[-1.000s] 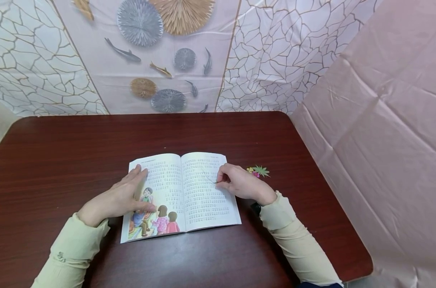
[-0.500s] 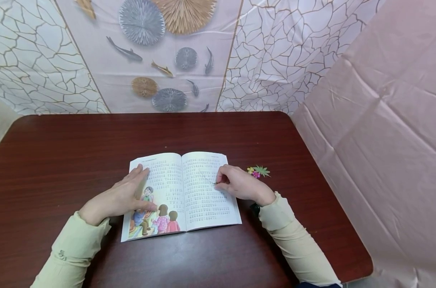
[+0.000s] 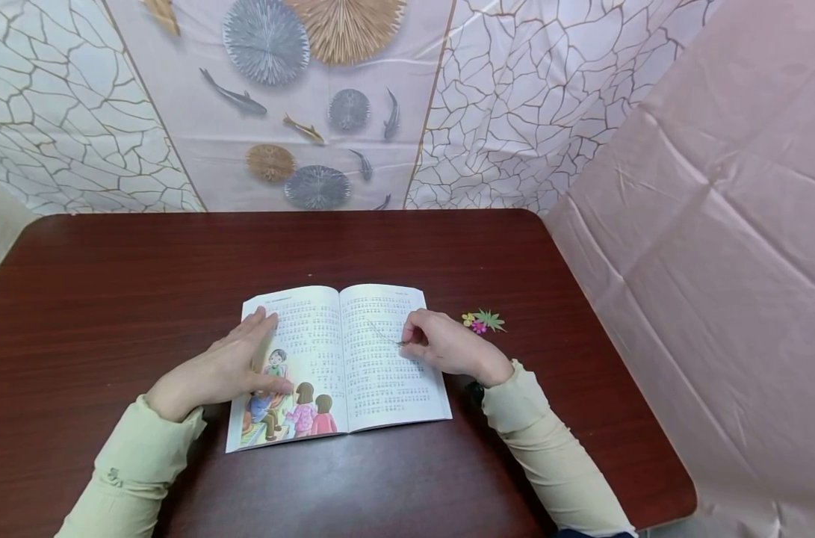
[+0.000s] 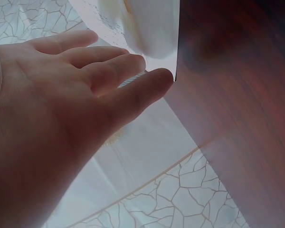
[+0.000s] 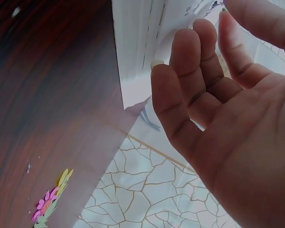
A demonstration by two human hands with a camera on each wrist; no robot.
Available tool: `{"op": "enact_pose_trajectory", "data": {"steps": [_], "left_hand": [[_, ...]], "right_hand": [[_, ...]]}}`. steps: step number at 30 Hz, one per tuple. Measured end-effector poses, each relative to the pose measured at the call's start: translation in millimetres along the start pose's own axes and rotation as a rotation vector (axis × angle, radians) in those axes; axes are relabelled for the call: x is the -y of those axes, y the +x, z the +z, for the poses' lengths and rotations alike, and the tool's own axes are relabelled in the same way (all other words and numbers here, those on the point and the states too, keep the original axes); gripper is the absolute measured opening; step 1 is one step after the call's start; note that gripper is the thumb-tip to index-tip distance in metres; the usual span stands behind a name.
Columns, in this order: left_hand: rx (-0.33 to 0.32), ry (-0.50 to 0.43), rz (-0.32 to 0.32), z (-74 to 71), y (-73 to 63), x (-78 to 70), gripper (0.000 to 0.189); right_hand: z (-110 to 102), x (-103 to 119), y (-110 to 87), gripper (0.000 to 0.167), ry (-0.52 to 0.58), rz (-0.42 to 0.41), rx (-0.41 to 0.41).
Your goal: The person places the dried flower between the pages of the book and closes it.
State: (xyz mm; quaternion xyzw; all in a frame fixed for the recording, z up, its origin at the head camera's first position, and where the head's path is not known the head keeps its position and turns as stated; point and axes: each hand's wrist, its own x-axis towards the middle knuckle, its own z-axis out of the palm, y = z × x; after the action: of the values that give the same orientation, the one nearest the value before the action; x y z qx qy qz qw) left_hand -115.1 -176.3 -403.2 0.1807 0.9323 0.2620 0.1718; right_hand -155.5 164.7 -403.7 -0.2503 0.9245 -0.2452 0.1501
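An open book (image 3: 380,373) with printed text and a colour drawing lies on the dark red table. My left hand (image 3: 219,373) rests on its left page with the fingers spread and straight. Over the right page, my right hand (image 3: 447,340) pinches a thin dark stem (image 3: 383,334) between thumb and index finger. The stem slants up and left across the text; its pinched end is hidden by the fingertips. In the right wrist view the other fingers (image 5: 185,52) curl loosely beside the book's edge (image 5: 133,57).
Right of the book, close to my right hand, lie small pressed flowers: a yellow one (image 3: 468,319), a pink one (image 3: 478,327) and a green leaf (image 3: 490,320). A patterned cloth (image 3: 299,97) hangs behind the table (image 3: 145,261), and a plain pinkish cloth (image 3: 736,299) at the right.
The free tip of the stem has swung a little to the left over the right page. My right hand has shifted very slightly; the left hand stays on its page.
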Motion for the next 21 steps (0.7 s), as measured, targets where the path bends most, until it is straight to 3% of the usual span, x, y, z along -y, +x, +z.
{"op": "enact_pose_trajectory", "data": {"steps": [21], "left_hand": [[0.004,-0.010,0.003,-0.8,-0.3,1.5,0.115]], "right_hand": [[-0.2,2.0,-1.8,0.019,0.023,0.023,0.005]]}}
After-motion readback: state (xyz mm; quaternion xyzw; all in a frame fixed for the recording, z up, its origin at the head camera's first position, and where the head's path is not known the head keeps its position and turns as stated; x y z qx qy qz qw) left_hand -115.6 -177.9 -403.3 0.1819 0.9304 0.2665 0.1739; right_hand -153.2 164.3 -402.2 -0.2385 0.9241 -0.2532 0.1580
